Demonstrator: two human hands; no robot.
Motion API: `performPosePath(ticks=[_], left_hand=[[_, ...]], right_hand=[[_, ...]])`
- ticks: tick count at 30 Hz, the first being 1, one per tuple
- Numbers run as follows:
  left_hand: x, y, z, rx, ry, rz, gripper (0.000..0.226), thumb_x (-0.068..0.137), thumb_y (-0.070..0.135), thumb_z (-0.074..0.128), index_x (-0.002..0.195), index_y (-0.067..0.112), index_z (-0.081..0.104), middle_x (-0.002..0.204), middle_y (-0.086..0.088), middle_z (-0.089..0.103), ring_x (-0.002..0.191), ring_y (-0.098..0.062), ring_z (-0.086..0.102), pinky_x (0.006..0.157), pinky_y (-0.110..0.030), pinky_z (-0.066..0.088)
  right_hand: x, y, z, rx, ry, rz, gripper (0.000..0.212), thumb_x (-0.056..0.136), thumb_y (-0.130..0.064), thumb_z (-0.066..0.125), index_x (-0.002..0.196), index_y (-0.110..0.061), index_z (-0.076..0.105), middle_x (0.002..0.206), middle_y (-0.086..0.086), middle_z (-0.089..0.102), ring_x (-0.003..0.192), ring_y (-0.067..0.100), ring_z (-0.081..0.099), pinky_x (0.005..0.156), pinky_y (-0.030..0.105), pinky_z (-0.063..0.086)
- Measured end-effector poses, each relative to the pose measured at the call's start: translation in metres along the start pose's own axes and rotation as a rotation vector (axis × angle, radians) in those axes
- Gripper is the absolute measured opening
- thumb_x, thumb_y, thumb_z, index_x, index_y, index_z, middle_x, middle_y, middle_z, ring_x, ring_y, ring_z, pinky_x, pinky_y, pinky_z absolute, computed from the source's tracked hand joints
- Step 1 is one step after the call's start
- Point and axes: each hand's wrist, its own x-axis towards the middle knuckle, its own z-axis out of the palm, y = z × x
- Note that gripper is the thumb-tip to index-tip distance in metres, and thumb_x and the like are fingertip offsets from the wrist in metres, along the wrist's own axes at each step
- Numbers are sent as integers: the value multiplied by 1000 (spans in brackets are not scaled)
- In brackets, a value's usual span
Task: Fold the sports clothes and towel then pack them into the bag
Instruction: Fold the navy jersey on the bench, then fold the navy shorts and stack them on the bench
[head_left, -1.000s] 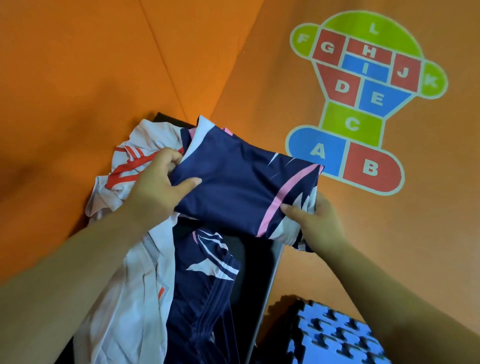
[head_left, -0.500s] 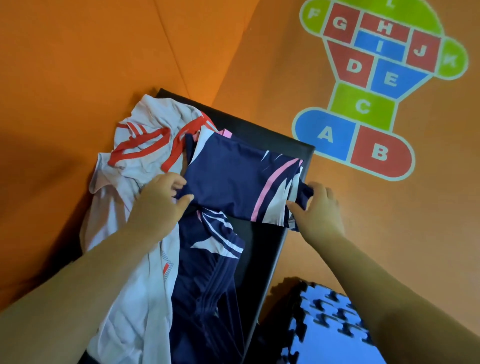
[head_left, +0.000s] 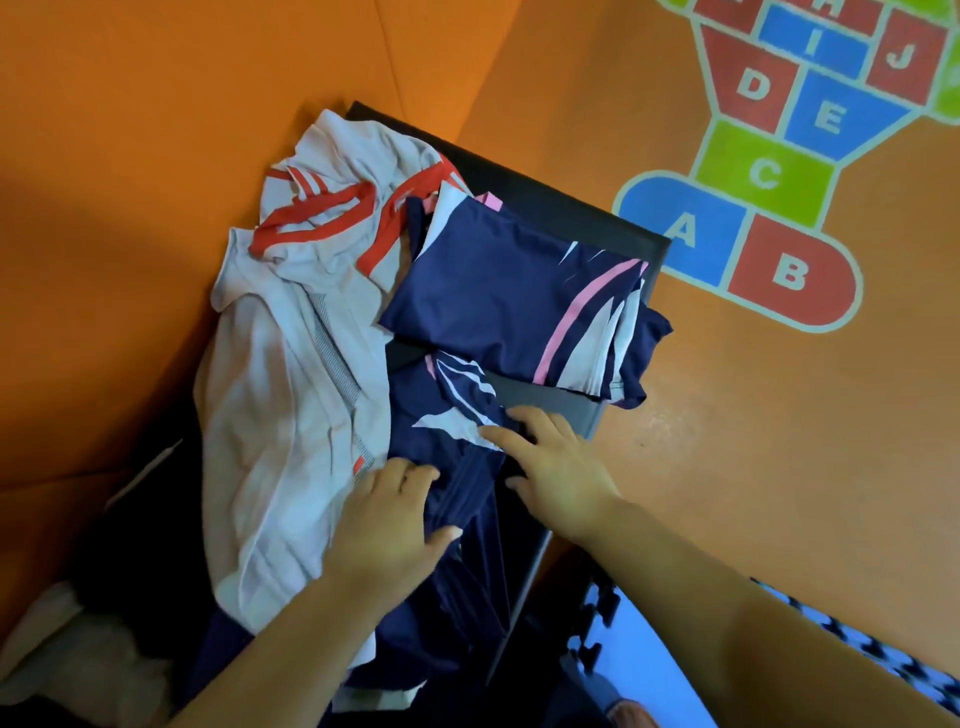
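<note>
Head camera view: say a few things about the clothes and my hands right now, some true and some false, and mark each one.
1. Neither hand touches the folded navy shirt. True.
2. The right hand holds the white shirt. False: it rests with spread fingers on the unfolded navy garment.
3. The left hand touches the unfolded navy garment. True.
4. The white shirt is neatly folded. False: it lies crumpled and spread out, to the left of the navy clothes.
</note>
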Motion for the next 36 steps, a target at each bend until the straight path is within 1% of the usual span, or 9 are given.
performPosePath(ticks=[2,5,10,15,18,22,27,31,36], left_hand=[[-3,-8,11,123,34,12,69,54,55,82,109,18,61,104,-1,60,91,-27,62,75,-39,52],[-4,-12,21,217,67,26,78,46,62,81,106,16,61,100,-3,62,86,-27,63,70,-40,53],[1,6,14,235,59,-67,71,64,75,56,102,15,60,98,-5,60,85,-32,60,69,-43,48],[2,23,1,90,178,-74,48,58,39,77,93,10,62,80,-7,61,64,-32,60,59,-40,48],[-4,31,-15,-10,258,-69,39,56,22,77,88,7,63,74,-7,62,59,-30,58,58,-39,49],[-24,36,-37,-161,315,82,30,69,19,74,92,4,63,71,-9,64,57,-30,61,51,-32,48],[-70,38,-86,-513,286,-27,38,93,25,55,129,14,51,116,-3,63,108,-22,57,88,-22,40],[-108,42,-126,-612,264,30,27,97,19,45,123,21,50,97,18,57,88,3,54,76,1,35],[-151,48,-172,-593,247,154,40,88,52,30,121,32,43,97,6,64,91,-15,61,84,-43,50]], right_hand=[[12,1,2,-88,25,8,72,56,-10,82,120,-31,56,119,13,59,92,38,60,66,45,53],[25,2,0,-204,66,-26,45,60,-8,71,101,-27,69,109,12,64,83,37,62,62,44,51],[30,-10,-24,94,-28,124,31,87,-15,49,115,-24,59,115,0,54,105,22,51,86,37,44],[4,-30,-64,409,129,224,8,86,-18,56,90,-23,61,65,-11,51,58,6,45,56,22,34],[-16,-40,-88,535,185,330,14,85,-18,58,76,-27,56,50,-14,50,52,11,46,56,31,43],[-40,-62,-119,643,264,402,13,86,-22,60,73,-23,59,59,6,57,61,30,59,59,38,50],[-75,-94,-153,723,348,419,10,84,-21,60,74,-20,61,67,6,62,60,26,54,56,33,43],[-103,-121,-180,747,405,403,9,84,-21,64,76,-17,62,70,10,60,62,16,48,59,30,36],[-135,-156,-222,678,431,384,9,86,-19,60,80,-15,65,71,8,62,62,18,51,61,31,43]])
